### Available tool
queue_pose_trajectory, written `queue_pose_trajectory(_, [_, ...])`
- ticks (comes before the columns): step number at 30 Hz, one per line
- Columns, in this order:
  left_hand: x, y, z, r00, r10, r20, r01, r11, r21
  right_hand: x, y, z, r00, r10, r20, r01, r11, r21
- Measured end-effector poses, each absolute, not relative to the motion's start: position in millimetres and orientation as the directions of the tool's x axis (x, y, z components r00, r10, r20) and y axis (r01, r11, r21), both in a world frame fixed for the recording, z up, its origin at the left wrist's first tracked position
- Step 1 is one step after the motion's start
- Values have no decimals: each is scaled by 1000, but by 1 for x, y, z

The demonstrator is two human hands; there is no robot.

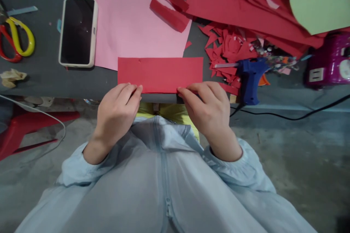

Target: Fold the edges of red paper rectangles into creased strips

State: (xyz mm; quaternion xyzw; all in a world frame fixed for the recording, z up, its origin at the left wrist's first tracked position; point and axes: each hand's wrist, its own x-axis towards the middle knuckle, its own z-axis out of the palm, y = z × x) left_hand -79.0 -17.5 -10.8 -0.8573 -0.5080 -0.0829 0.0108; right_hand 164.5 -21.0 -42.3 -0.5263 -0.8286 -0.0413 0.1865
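Note:
A flat red paper rectangle (160, 74) lies at the table's front edge, its long side facing me. Its near edge shows a thin double line, like a fold or a second layer. My left hand (117, 107) pinches the near left part, thumb and fingers together on the edge. At the near right part, my right hand (208, 108) grips the same edge between thumb and fingertips. Behind the rectangle, a pink sheet (131, 25) lies flat, with red paper strips (169, 15) on its right side.
A phone (77, 32) lies left of the pink sheet; scissors (23, 40) are farther left. Red scraps (229, 47) and stacked red sheets (240, 3) fill the right. A blue glue gun (251, 80) with a black cord stands near the edge, beside a purple box (329, 60).

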Motion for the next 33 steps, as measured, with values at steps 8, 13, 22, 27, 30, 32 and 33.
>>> queue_pose_trajectory(8, [-92,-10,-12,465,880,96,878,-473,76,176,-9,-40,-467,842,271,858,506,-94])
queue_pose_trajectory(13, [-101,-7,-16,532,838,124,845,-534,-24,174,-3,-39,-476,850,226,863,501,-67])
queue_pose_trajectory(22, [-105,-3,-19,533,842,81,843,-537,30,161,9,-37,-510,835,206,843,533,-72])
queue_pose_trajectory(27, [-108,-5,-19,564,821,86,819,-570,71,155,15,-37,-577,764,288,784,617,-65])
queue_pose_trajectory(30, [-110,-5,-20,572,811,124,812,-581,52,156,15,-39,-611,696,377,743,669,-31])
queue_pose_trajectory(32, [-112,-4,-21,609,768,197,783,-621,2,157,16,-40,-621,666,413,720,693,-35])
queue_pose_trajectory(33, [-112,-3,-22,636,732,244,759,-651,-26,158,17,-40,-627,653,425,710,704,-34])
